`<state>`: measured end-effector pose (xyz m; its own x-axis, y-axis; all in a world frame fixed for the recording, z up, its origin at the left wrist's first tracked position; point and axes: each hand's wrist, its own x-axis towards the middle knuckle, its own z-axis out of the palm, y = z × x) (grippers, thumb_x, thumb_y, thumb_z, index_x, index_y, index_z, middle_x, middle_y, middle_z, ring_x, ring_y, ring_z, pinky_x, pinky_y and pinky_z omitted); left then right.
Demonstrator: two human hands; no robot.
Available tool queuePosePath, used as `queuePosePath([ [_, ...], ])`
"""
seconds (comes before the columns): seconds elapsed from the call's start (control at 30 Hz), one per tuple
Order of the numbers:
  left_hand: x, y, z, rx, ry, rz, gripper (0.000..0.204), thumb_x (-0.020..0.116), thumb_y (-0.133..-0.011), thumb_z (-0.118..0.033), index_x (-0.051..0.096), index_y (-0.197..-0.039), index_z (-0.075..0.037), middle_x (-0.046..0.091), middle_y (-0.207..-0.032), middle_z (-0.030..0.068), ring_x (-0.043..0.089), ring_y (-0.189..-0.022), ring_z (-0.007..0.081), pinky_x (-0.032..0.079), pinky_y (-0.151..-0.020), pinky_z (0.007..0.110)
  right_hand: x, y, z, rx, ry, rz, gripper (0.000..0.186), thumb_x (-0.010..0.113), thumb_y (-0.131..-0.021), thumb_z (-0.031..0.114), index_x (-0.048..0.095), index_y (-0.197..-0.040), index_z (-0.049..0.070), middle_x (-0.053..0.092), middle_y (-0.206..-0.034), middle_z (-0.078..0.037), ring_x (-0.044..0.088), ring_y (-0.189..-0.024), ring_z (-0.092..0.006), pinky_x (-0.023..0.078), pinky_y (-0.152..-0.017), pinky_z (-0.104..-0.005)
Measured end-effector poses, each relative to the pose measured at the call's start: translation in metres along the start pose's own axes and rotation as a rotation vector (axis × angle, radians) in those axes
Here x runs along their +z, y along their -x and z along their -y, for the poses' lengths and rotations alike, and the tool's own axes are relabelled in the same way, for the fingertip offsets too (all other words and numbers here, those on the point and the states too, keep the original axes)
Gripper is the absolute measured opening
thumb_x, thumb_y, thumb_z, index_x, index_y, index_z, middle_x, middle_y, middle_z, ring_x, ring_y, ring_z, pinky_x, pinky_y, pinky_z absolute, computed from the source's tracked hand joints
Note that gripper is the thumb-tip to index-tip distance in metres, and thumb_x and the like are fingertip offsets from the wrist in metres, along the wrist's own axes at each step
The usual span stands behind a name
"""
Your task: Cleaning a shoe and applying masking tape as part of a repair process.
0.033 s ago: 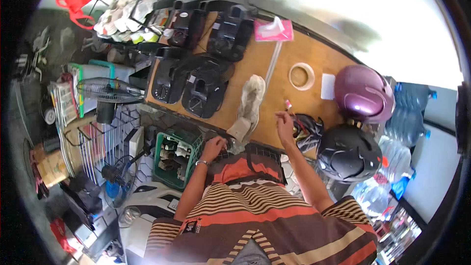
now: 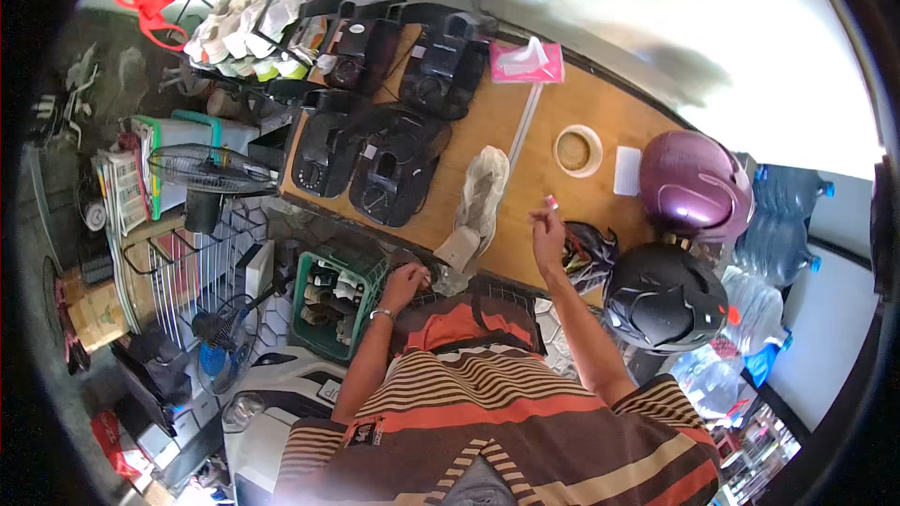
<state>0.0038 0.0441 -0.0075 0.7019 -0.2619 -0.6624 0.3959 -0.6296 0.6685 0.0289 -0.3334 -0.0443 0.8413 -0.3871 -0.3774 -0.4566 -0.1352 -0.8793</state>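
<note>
One small red-and-white item (image 2: 551, 201) sits right at the fingertips of the right hand (image 2: 547, 244), just right of the middle of the frame, over the brown counter (image 2: 517, 244). From my feed I cannot tell whether those slightly curled fingers pinch it or merely lie next to it. The left hand (image 2: 403, 287) is lower, left of centre, bent at the near edge of the counter beside some clear plastic (image 2: 453, 279). I can't make out whether it grips anything, since its fingertips run into a dark patch.

Between the two hands, I see a long off-white item (image 2: 483, 192) lying on the counter, with a beige block-like piece (image 2: 458, 248) at its lower end. A dark, colour-patterned bundle (image 2: 589, 253) lies just to the right of the right hand. Farther right I pick out a purple helmet (image 2: 692, 178), a black helmet (image 2: 667, 292) below it, and large bottles (image 2: 786, 248) near the frame's right edge.

Higher up are a round, pale-rimmed thing (image 2: 577, 151), a white card (image 2: 626, 171) and a pink tissue pack (image 2: 527, 63). Black units (image 2: 389, 173) crowd the counter's left end. Left of the left hand, a green basket (image 2: 323, 345) holds light and dark pieces.
</note>
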Motion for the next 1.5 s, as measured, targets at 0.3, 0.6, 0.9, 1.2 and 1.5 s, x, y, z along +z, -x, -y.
queuePosePath([
  [0.3,-0.062,0.019,0.088,0.06,-0.126,-0.09,0.055,0.075,-0.091,-0.029,0.06,-0.14,-0.007,0.063,-0.138,0.0197,0.06,-0.13,0.0346,0.047,-0.109,0.043,0.05,-0.209,0.231,-0.847,0.397,-0.432,0.038,0.073,-0.089,0.011,0.061,-0.125,0.003,0.063,-0.118,-0.018,0.062,-0.107,-0.0344,0.051,-0.094,-0.0424],
  [0.6,-0.26,0.024,0.225,0.236,0.292,-0.447,0.032,0.064,-0.098,-0.02,0.065,-0.125,-0.003,0.072,-0.115,0.0104,0.069,-0.104,0.0244,0.053,-0.089,0.038,0.101,-0.127,0.224,-0.602,0.211,-0.348,0.029,0.063,-0.093,0.009,0.063,-0.12,-0.001,0.064,-0.113,-0.019,0.059,-0.109,-0.0367,0.046,-0.097,-0.0453],
  [0.9,-0.554,-0.014,-0.193,1.001,0.152,-0.85,0.018,0.055,-0.106,-0.011,0.064,-0.118,-0.001,0.071,-0.097,0.0079,0.067,-0.089,0.0166,0.053,-0.082,0.033,0.087,-0.004,0.111,-0.36,0.305,-0.651,0.021,0.059,-0.089,0.005,0.066,-0.108,-0.002,0.069,-0.1,-0.017,0.066,-0.091,-0.0284,0.053,-0.085,-0.0375],
  [1.2,-0.343,-0.001,-0.181,0.774,0.031,-0.013,0.023,0.056,-0.105,-0.015,0.068,-0.121,-0.002,0.074,-0.107,0.0126,0.073,-0.099,0.0216,0.057,-0.085,0.034,0.092,-0.018,0.134,-0.374,0.49,-0.676,0.031,0.07,-0.085,0.01,0.066,-0.114,0.0,0.067,-0.109,-0.02,0.064,-0.106,-0.0363,0.05,-0.096,-0.0453],
  [1.5,-0.281,0.097,-0.097,0.313,0.203,-0.011,0.024,0.055,-0.104,-0.011,0.068,-0.121,0.0,0.075,-0.107,0.0142,0.074,-0.091,0.0221,0.058,-0.082,0.036,0.077,-0.242,0.196,-0.509,0.73,-0.621,0.08,0.089,-0.074,0.029,0.052,-0.142,0.012,0.056,-0.141,-0.017,0.049,-0.134,-0.039,0.036,-0.114,-0.0532],
])
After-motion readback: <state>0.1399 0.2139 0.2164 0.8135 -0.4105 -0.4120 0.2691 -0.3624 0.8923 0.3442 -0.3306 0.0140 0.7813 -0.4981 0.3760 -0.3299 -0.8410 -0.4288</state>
